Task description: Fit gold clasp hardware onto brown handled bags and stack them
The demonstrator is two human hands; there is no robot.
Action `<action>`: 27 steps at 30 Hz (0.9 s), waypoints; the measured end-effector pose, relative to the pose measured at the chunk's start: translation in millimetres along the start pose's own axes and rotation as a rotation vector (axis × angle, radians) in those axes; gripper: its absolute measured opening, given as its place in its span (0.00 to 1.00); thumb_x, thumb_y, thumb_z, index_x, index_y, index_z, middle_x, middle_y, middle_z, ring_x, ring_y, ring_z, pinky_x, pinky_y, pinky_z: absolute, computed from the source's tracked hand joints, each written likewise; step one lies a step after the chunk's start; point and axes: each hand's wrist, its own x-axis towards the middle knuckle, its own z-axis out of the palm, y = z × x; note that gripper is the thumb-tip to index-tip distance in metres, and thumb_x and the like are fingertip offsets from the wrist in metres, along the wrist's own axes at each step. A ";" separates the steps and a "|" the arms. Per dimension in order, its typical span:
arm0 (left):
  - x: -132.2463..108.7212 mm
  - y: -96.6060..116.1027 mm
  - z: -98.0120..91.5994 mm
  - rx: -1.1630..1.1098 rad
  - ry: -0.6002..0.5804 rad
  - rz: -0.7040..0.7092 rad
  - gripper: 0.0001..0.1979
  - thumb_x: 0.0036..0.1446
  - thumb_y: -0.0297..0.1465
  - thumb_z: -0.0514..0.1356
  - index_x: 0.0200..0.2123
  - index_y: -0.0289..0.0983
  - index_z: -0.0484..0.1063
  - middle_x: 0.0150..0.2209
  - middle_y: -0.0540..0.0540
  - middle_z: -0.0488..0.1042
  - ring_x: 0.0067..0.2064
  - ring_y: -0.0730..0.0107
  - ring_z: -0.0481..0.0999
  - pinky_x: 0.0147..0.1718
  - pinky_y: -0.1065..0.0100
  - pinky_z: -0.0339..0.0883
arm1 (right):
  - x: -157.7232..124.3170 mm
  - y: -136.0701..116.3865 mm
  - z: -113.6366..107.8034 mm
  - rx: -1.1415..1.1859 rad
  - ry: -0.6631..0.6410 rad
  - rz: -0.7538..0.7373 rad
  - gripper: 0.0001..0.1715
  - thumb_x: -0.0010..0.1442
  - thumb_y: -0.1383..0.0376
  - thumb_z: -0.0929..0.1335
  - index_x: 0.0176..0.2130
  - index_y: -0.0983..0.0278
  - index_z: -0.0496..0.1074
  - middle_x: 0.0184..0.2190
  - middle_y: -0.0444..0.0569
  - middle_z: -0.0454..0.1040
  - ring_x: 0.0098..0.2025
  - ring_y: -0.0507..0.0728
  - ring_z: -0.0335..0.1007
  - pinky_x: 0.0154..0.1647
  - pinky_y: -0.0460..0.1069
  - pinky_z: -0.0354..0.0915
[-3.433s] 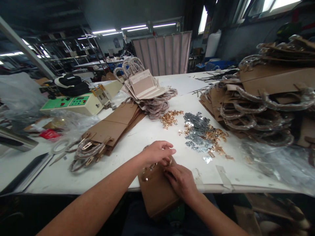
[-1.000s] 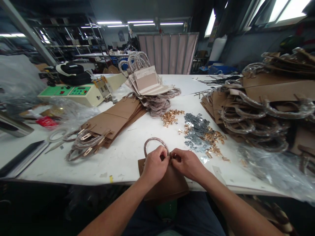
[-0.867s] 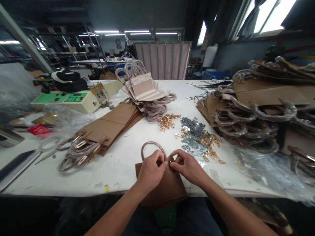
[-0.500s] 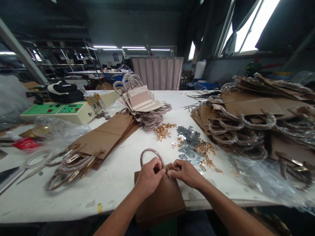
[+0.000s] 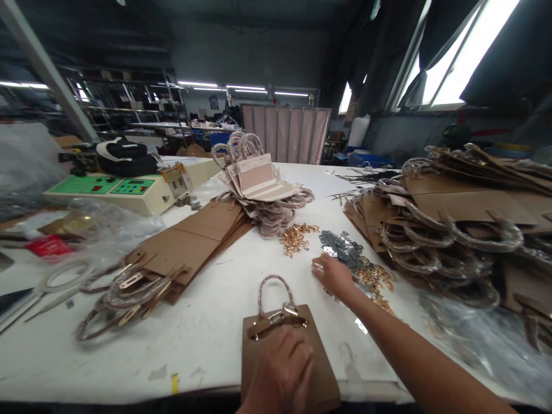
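Note:
A brown bag panel lies at the table's near edge, with a wrapped loop handle and a gold clasp at its top. My left hand rests flat on the panel's lower part, fingers pointing up toward the clasp. My right hand is stretched out to the right, its fingertips bent down into the near edge of a pile of small silver plates. Whether those fingers have anything in them is hidden. A small heap of gold fittings lies just left of the silver pile.
A row of brown panels with handles lies at the left, and a tall stack of them at the right. Beige bags are piled behind. A cream machine with a green panel stands far left, beside a tape roll. Clear plastic wrap covers the right front.
Both hands were pinching at the clasp on the panel's top. Now my right hand has reached out to the metal pile and my left has slid down onto the panel.

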 end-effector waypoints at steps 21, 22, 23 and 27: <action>-11.4 -10.1 -15.7 -0.975 0.020 -0.761 0.15 0.63 0.40 0.62 0.47 0.39 0.80 0.46 0.44 0.82 0.48 0.60 0.80 0.49 0.63 0.73 | -158.2 -87.3 4.9 0.415 -0.080 -0.480 0.34 0.65 0.69 0.67 0.66 0.50 0.64 0.56 0.51 0.73 0.56 0.61 0.71 0.55 0.56 0.71; -12.5 -9.8 -15.7 -0.963 -0.003 -0.780 0.15 0.63 0.40 0.62 0.48 0.39 0.80 0.45 0.44 0.83 0.46 0.61 0.80 0.47 0.63 0.73 | -160.8 -86.5 8.8 0.443 -0.061 -0.465 0.34 0.65 0.69 0.67 0.66 0.50 0.64 0.57 0.51 0.73 0.57 0.61 0.71 0.56 0.56 0.71; -14.1 -9.7 -15.5 -0.951 -0.028 -0.811 0.16 0.62 0.39 0.63 0.49 0.39 0.80 0.43 0.45 0.83 0.43 0.61 0.81 0.44 0.63 0.74 | -162.3 -85.0 12.0 0.484 -0.027 -0.437 0.32 0.65 0.69 0.67 0.66 0.51 0.65 0.57 0.51 0.73 0.57 0.61 0.71 0.57 0.56 0.71; -21.6 -10.4 -13.6 -0.936 -0.056 -0.849 0.18 0.57 0.38 0.67 0.50 0.38 0.80 0.44 0.44 0.84 0.40 0.62 0.81 0.42 0.64 0.74 | -165.0 -79.1 16.9 0.647 0.058 -0.312 0.17 0.65 0.67 0.70 0.53 0.55 0.76 0.47 0.49 0.79 0.48 0.59 0.77 0.51 0.53 0.73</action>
